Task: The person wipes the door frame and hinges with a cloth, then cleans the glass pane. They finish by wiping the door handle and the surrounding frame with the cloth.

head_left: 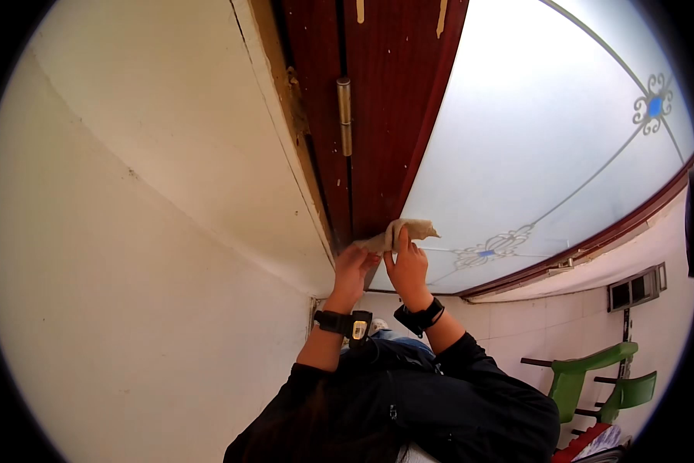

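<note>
A crumpled beige cloth point(418, 228) stretches between my two hands, in front of the lower part of a dark red door point(389, 100). My left hand point(350, 272) is closed on the cloth's left end, close to the door frame and the wall. My right hand point(410, 272) pinches the middle of it with thumb and fingers, while the ragged right end sticks out past the fingers. Each wrist wears a black strap; the left one carries a small device. Part of the left fingers is hidden by the cloth.
A metal hinge point(344, 116) joins door and frame above my hands. Frosted glass point(509, 131) with scroll patterns fills the door's right side. A cream wall point(162, 255) rises at left. Green chairs point(574, 378) stand on the tiled floor at lower right.
</note>
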The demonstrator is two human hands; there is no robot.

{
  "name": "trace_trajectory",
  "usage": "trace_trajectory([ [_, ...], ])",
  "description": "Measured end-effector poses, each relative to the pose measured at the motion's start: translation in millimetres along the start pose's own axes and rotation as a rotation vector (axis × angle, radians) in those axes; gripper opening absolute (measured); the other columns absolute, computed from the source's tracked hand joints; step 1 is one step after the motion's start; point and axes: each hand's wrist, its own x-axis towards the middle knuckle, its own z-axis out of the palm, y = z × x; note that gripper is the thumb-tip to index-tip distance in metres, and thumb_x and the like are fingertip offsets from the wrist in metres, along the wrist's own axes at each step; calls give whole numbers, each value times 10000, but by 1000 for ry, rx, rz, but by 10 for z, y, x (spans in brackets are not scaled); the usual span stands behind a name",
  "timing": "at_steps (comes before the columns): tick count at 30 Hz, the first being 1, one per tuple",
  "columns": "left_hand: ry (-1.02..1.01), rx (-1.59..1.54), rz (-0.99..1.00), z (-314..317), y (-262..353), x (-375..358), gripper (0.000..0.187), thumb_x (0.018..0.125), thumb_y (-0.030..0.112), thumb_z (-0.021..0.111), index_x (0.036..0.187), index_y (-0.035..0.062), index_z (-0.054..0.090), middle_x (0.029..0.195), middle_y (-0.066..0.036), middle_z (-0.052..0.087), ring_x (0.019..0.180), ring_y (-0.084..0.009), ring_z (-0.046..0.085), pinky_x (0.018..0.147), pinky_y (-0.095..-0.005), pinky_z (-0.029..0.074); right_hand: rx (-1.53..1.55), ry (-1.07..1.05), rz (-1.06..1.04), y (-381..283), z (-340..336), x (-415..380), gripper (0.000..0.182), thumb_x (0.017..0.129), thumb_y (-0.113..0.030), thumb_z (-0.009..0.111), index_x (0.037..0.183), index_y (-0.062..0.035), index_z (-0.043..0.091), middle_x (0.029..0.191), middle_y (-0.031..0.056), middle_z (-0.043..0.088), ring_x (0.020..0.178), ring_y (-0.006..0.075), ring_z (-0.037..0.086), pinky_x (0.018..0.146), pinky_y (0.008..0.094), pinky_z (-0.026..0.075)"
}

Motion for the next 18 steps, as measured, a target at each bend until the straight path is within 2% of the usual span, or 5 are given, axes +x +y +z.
trace_trajectory([
  [3,6,4,19,-4,8,-30,40,819,66,489,802,29,485,770,-90,569,729,-182,574,699,-297,469,23,-74,29,30,27,-72,595,683,-158,596,1182,42,342,832,186,556,686,314,547,589,370,420],
  [6,3,-3,18,-8,24,-34,47,822,68,488,790,35,478,770,-93,569,728,-182,573,695,-296,470,6,-43,5,29,12,-70,601,682,-160,599,1181,47,338,830,184,556,679,307,543,589,370,417],
  [8,6,0,18,-1,38,-27,48,823,68,487,788,36,476,769,-95,569,728,-183,573,694,-297,469,-42,-1,5,39,25,-42,575,668,-189,580,1166,11,374,829,151,562,697,262,551,582,331,406],
  [15,27,-21,-4,40,43,-18,60,825,74,489,777,39,480,761,-101,572,722,-187,572,692,-297,467,-72,66,-38,-30,-50,54,546,682,-171,580,1160,0,382,830,147,565,672,256,545,559,323,396],
  [18,5,-3,-6,64,54,-23,62,827,78,486,783,35,486,753,-100,574,718,-185,571,692,-294,465,-159,67,-30,-43,-83,51,536,668,-168,581,1154,-35,399,797,128,564,661,241,546,552,315,392],
])
